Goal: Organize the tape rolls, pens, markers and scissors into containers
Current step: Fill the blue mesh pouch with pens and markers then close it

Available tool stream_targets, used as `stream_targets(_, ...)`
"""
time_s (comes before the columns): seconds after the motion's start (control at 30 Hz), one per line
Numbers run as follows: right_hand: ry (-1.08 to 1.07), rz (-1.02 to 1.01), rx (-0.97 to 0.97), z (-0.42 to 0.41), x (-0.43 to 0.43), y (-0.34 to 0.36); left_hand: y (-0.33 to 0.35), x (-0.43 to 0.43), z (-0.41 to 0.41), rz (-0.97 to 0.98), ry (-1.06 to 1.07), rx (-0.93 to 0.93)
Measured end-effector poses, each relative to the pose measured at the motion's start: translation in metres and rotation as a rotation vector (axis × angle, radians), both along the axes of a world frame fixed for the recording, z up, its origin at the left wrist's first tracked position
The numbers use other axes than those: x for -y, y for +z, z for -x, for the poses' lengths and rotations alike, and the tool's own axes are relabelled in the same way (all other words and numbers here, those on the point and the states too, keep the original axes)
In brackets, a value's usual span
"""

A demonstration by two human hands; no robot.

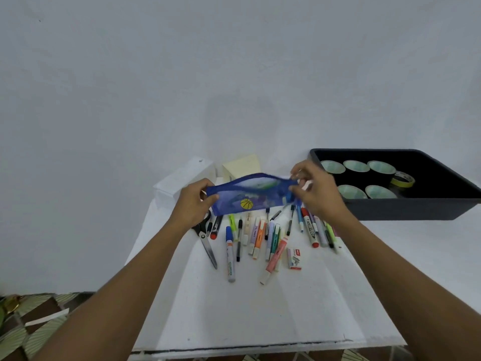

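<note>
Opening the pencil case looks like the step in hand: both hands hold a blue see-through zip pouch with a yellow basketball print [250,196] in the air, just above the far part of the white table [260,321]. Left hand [194,204]: grip closed on the pouch's left end, thumb and fingers pinching the fabric. Right hand [316,190]: grip pinched at the right end, about where the zip pull would be; the pull itself is too small to make out. The top edge bows up and gapes along the middle, so the zip reads as at least partly undone. The pouch is thin and floppy. Pale and blue shapes show through it, and I cannot tell what they are.

Loose pens and markers [260,235] lie fanned on the table right under the pouch. Black-handled steel scissors [207,243] lie at their left, partly under the left wrist. A black plastic bin [416,212] on the right holds five dark tape rolls [356,165] lying flat, cores up, plus a yellow tape roll [403,179] tilted beside them — tape part judged done.

Next move, my guess: get the mouth fully wide, hold it open with one hand and free the other to feed pens in lengthwise. The floppy mouth may fold shut, so it needs tension.
</note>
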State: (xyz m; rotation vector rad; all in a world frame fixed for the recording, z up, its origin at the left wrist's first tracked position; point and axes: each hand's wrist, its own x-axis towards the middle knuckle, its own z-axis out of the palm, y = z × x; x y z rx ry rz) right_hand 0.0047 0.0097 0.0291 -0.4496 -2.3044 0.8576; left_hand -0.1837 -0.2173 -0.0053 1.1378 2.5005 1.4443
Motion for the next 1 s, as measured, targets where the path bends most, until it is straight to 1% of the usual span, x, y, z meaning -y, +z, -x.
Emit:
stream_targets(0.07,0.010,0.003,0.069,0.000,0.004,-0.011,-0.002,-0.003,-0.001,-0.011,0.017,0.009)
stream_targets(0.1,-0.018,0.061,0.049,0.000,0.004,-0.015,-0.004,-0.003,-0.001,-0.015,0.029,0.020)
stream_targets(0.2,-0.063,0.252,0.007,-0.004,0.001,-0.027,-0.009,-0.001,-0.001,-0.008,0.041,0.041)
stream_targets(0.33,-0.058,0.665,-0.069,-0.011,0.003,-0.044,-0.016,0.000,-0.006,-0.003,0.028,0.077)
stream_targets(0.37,-0.076,0.738,-0.088,-0.013,0.003,-0.050,-0.019,0.000,-0.007,0.014,0.024,0.082)
stream_targets(0.43,-0.120,0.808,-0.080,-0.017,0.005,-0.062,-0.024,-0.001,-0.011,0.066,0.008,0.095)
stream_targets(0.53,-0.168,0.817,-0.004,-0.025,0.009,-0.081,-0.029,-0.002,-0.017,0.133,-0.027,0.131)
stream_targets(0.6,-0.168,0.808,0.015,-0.028,0.012,-0.084,-0.028,-0.003,-0.018,0.164,-0.048,0.112)
stream_targets(0.7,-0.171,0.737,0.042,-0.029,0.009,-0.083,-0.027,-0.005,-0.019,0.187,-0.060,0.107)
stream_targets(0.77,-0.166,0.674,0.023,-0.028,0.008,-0.079,-0.026,-0.007,-0.022,0.208,-0.037,0.098)
stream_targets(0.83,-0.158,0.625,-0.021,-0.025,0.007,-0.074,-0.024,-0.012,-0.026,0.189,-0.012,0.042)
stream_targets(0.93,-0.118,0.576,-0.095,-0.021,0.013,-0.060,-0.012,-0.024,-0.038,0.106,-0.008,-0.107)
stream_targets(1.0,-0.079,0.492,-0.104,-0.016,0.018,-0.050,-0.002,-0.036,-0.048,0.079,-0.055,-0.130)
